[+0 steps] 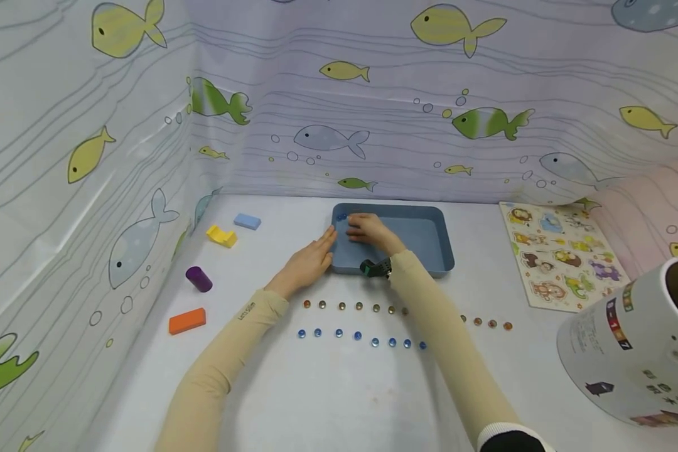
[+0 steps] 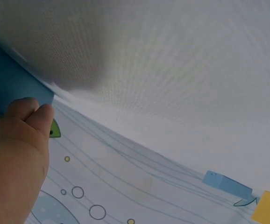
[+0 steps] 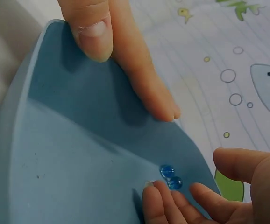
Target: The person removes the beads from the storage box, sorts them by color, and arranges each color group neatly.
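Observation:
A blue-grey tray (image 1: 424, 235) lies at the back middle of the white table. My left hand (image 1: 309, 260) rests against its left side, fingers straight along the rim; the right wrist view shows that thumb overlapping the tray's inside. Reaching into the tray, my right hand (image 1: 373, 231) has its fingers low over the floor and its thumb spread apart. Two blue glass beads (image 3: 170, 177) lie near its fingertips (image 3: 154, 198). In front of the tray run a row of amber and clear beads (image 1: 358, 306) and a row of blue beads (image 1: 358, 336), partly hidden by my right forearm.
Left of the tray lie a light blue block (image 1: 247, 221), a yellow curved block (image 1: 221, 236), a purple cylinder (image 1: 199, 279) and an orange block (image 1: 187, 321). At the right are an animal picture board (image 1: 565, 257) and a large white printed container (image 1: 616, 358). Fish-print sheets (image 1: 294, 100) wall the table.

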`<state>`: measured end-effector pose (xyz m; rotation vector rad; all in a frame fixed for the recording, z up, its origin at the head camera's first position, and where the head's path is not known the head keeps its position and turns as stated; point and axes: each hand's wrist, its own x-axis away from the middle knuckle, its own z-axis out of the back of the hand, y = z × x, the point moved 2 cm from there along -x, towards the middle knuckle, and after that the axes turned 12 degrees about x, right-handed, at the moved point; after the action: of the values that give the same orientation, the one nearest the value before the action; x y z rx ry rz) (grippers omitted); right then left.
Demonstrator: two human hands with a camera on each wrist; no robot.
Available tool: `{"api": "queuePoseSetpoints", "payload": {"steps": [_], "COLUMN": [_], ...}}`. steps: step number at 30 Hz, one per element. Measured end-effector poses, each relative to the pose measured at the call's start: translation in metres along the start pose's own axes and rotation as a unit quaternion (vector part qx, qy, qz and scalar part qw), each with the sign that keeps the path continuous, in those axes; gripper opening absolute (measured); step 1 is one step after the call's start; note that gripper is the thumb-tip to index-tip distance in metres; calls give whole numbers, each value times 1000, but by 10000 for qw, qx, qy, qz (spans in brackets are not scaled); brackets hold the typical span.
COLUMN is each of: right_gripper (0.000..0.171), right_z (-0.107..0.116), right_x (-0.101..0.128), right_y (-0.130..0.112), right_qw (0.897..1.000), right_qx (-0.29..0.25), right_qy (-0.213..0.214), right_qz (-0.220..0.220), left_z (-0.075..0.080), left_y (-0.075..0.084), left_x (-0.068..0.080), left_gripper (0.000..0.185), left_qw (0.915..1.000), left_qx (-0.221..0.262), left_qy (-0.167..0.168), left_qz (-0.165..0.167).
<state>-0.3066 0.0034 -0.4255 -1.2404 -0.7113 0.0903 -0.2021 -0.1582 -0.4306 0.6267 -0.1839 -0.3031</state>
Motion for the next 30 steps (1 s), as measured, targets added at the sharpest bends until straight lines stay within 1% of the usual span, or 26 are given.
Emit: {"api": "queuePoseSetpoints", "payload": {"steps": [7, 13, 17, 19, 20, 22, 24, 26, 30], "right_gripper": [56, 54, 52, 49, 48, 44, 40, 37, 35], "right_z": [-6, -12, -15, -16, -16, -18, -21, -23, -27], "right_x": [-8, -18, -22, -22, -22, -21, -20, -18, -14], "right_y": [-4, -1, 4, 5, 6, 7, 7, 7, 7], "right_qw": [9997, 9966, 9965, 9971, 9975, 9963, 9914, 9834, 9715], "right_qx": [-245, -760, -670, -442, -235, 351, 961, 1503, 2003], "right_qy": [43, 209, 386, 484, 541, 653, 752, 856, 983], "right_qz": [51, 221, 326, 379, 382, 423, 476, 554, 802], "left_z": [2, 2, 1, 2, 2, 2, 2, 1, 0], "left_y": [-2, -3, -2, -1, -1, -1, -1, -2, -2], "left_x": [0, -1, -1, -1, -1, -1, 0, 0, 0], "left_gripper": [55, 55, 56, 56, 56, 56, 56, 56, 56], "left_qw": [10000, 10000, 9999, 9999, 9999, 9999, 9999, 9999, 9999], "left_qx": [17, -16, -15, -22, -21, -8, -2, 2, -7], "left_qy": [-3, 7, -16, -24, -27, -38, -40, -29, 2], "left_qz": [-43, -82, -119, -129, -127, -121, -114, -118, -132]}}
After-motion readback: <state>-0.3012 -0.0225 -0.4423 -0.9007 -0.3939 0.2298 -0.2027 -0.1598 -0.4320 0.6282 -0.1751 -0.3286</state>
